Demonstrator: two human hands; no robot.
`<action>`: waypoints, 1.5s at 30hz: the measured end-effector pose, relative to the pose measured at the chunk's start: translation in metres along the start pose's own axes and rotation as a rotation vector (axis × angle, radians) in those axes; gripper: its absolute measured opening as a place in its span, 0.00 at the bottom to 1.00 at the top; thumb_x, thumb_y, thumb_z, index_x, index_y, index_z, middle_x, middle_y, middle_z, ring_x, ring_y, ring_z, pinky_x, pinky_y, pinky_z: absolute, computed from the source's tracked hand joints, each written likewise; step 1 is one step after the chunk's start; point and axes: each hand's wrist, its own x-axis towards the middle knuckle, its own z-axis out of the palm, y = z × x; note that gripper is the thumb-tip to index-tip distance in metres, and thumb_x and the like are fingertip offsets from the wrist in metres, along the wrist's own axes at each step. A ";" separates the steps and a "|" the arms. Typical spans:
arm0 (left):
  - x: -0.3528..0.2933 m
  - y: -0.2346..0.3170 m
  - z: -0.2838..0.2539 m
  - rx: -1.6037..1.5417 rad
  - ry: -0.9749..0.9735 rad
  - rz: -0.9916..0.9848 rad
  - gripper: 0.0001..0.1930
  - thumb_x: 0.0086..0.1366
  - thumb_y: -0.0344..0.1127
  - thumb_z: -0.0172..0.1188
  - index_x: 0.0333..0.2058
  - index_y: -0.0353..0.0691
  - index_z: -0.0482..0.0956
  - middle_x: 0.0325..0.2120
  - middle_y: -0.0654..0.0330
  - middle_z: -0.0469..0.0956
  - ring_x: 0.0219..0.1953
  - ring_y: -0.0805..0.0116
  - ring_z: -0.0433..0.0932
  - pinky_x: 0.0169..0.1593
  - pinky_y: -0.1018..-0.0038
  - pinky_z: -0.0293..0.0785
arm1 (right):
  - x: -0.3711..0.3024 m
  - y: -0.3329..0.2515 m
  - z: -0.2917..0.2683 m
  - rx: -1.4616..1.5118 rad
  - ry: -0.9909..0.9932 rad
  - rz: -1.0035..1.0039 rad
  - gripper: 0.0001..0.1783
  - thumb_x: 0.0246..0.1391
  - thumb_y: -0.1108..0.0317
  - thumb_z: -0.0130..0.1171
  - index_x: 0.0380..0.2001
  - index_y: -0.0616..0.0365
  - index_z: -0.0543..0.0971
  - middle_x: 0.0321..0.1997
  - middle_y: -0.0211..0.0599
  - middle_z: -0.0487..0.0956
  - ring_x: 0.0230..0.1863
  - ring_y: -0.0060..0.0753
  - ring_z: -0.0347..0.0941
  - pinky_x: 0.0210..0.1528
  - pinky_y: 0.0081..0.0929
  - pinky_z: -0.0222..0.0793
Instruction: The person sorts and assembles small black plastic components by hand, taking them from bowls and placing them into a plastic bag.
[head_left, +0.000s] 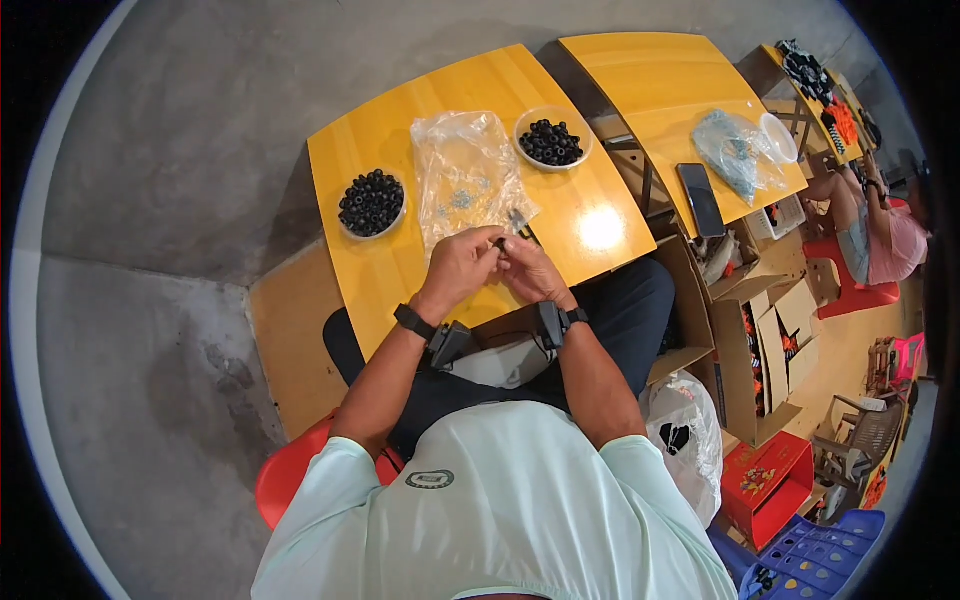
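Observation:
My left hand point(461, 268) and my right hand point(530, 270) meet over the near part of the yellow table point(375, 285). Between their fingertips is a small black round part point(500, 243), gripped from both sides; its exact kind is too small to make out. Just beyond the fingers lies a tool with a metal tip point(517, 220) and dark handle, partly covered by my right hand. A clear plastic bag point(455, 150) lies flat past my hands, with small silvery pieces point(463, 199) on it. Bowls of black ring-like parts stand left point(371, 203) and right point(550, 143) of the bag.
A second yellow table point(640, 75) on the right carries a phone point(700, 200), a bag of pale pieces point(728, 155) and a white tub point(778, 138). Open cardboard boxes point(740, 350) stand by my right leg. Farther right, a person in pink point(890, 245) sits at another table.

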 end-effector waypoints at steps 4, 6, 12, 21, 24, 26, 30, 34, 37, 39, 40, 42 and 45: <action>0.004 -0.002 -0.007 0.091 -0.124 0.133 0.11 0.65 0.25 0.56 0.45 0.36 0.80 0.27 0.59 0.83 0.29 0.74 0.83 0.33 0.78 0.79 | -0.001 -0.002 0.002 0.029 -0.045 0.019 0.16 0.63 0.62 0.59 0.48 0.62 0.77 0.36 0.29 0.79 0.34 0.20 0.73 0.46 0.25 0.73; 0.004 0.001 -0.007 0.104 -0.126 0.130 0.11 0.65 0.25 0.55 0.44 0.35 0.80 0.26 0.59 0.83 0.29 0.73 0.84 0.33 0.78 0.79 | -0.001 -0.002 0.003 0.067 -0.053 0.022 0.14 0.63 0.63 0.58 0.45 0.62 0.78 0.34 0.29 0.79 0.33 0.20 0.73 0.44 0.25 0.74; 0.010 -0.003 -0.006 0.068 -0.142 0.096 0.09 0.65 0.24 0.55 0.42 0.32 0.80 0.24 0.59 0.82 0.27 0.74 0.83 0.32 0.78 0.79 | 0.003 0.003 -0.009 0.013 -0.070 0.007 0.15 0.64 0.59 0.58 0.44 0.60 0.78 0.32 0.28 0.77 0.34 0.20 0.71 0.44 0.25 0.71; 0.018 -0.004 -0.011 -0.034 -0.267 -0.011 0.09 0.64 0.26 0.56 0.42 0.31 0.80 0.25 0.58 0.83 0.30 0.75 0.84 0.33 0.79 0.78 | -0.001 0.001 0.001 0.109 -0.011 0.010 0.16 0.64 0.60 0.57 0.45 0.62 0.78 0.32 0.28 0.77 0.33 0.22 0.70 0.42 0.24 0.69; 0.021 0.005 -0.014 0.090 -0.308 0.037 0.10 0.65 0.29 0.56 0.42 0.33 0.80 0.26 0.57 0.84 0.30 0.72 0.85 0.34 0.77 0.78 | -0.002 0.000 -0.001 0.119 -0.019 0.000 0.15 0.65 0.61 0.55 0.44 0.62 0.78 0.32 0.29 0.77 0.33 0.24 0.70 0.42 0.26 0.68; 0.022 0.006 -0.015 0.211 -0.322 0.081 0.10 0.65 0.31 0.56 0.43 0.35 0.80 0.27 0.56 0.84 0.30 0.69 0.85 0.34 0.75 0.78 | -0.002 0.001 -0.001 0.132 -0.017 0.001 0.14 0.65 0.61 0.55 0.43 0.62 0.78 0.32 0.30 0.76 0.33 0.25 0.70 0.43 0.27 0.68; 0.023 0.001 -0.014 0.323 -0.263 0.208 0.10 0.64 0.36 0.56 0.39 0.39 0.80 0.26 0.52 0.83 0.30 0.52 0.83 0.34 0.64 0.78 | 0.002 0.005 -0.006 0.177 -0.009 -0.002 0.13 0.65 0.62 0.53 0.39 0.62 0.78 0.31 0.31 0.76 0.33 0.27 0.69 0.42 0.29 0.68; 0.024 -0.001 -0.014 0.317 -0.265 0.219 0.09 0.64 0.36 0.55 0.40 0.39 0.80 0.25 0.52 0.82 0.30 0.51 0.82 0.33 0.63 0.77 | 0.001 0.003 -0.003 0.186 -0.019 0.025 0.12 0.65 0.62 0.54 0.37 0.61 0.77 0.30 0.32 0.75 0.32 0.27 0.68 0.41 0.28 0.67; 0.025 0.002 -0.012 0.288 -0.251 0.210 0.09 0.65 0.35 0.55 0.39 0.39 0.80 0.25 0.51 0.82 0.30 0.52 0.83 0.33 0.64 0.78 | 0.001 0.002 -0.002 0.199 0.022 0.046 0.12 0.65 0.60 0.54 0.37 0.60 0.77 0.30 0.31 0.74 0.31 0.26 0.67 0.39 0.26 0.65; 0.025 0.002 -0.012 0.230 -0.229 0.179 0.10 0.66 0.35 0.54 0.39 0.38 0.81 0.26 0.50 0.82 0.30 0.53 0.83 0.34 0.65 0.78 | 0.001 0.002 -0.004 0.241 0.006 0.072 0.12 0.65 0.60 0.54 0.39 0.59 0.76 0.31 0.30 0.73 0.31 0.25 0.66 0.38 0.25 0.65; 0.024 0.001 -0.012 0.172 -0.205 0.148 0.10 0.66 0.34 0.54 0.38 0.38 0.82 0.26 0.49 0.82 0.30 0.53 0.84 0.34 0.66 0.78 | 0.001 0.002 -0.002 0.241 0.006 0.075 0.12 0.65 0.60 0.54 0.39 0.59 0.76 0.31 0.30 0.73 0.31 0.25 0.66 0.38 0.25 0.65; 0.024 -0.009 -0.011 0.173 -0.187 0.134 0.10 0.66 0.34 0.54 0.38 0.38 0.82 0.26 0.49 0.82 0.30 0.55 0.84 0.34 0.67 0.78 | 0.001 0.001 0.000 0.188 -0.012 0.059 0.12 0.66 0.60 0.53 0.41 0.59 0.76 0.31 0.29 0.72 0.30 0.25 0.65 0.37 0.25 0.65; 0.024 -0.011 -0.008 0.109 -0.158 0.074 0.10 0.66 0.33 0.57 0.39 0.35 0.83 0.26 0.52 0.83 0.28 0.65 0.83 0.33 0.72 0.77 | -0.001 0.000 0.000 0.190 -0.007 0.050 0.13 0.66 0.60 0.53 0.42 0.59 0.75 0.31 0.28 0.71 0.30 0.24 0.64 0.36 0.23 0.64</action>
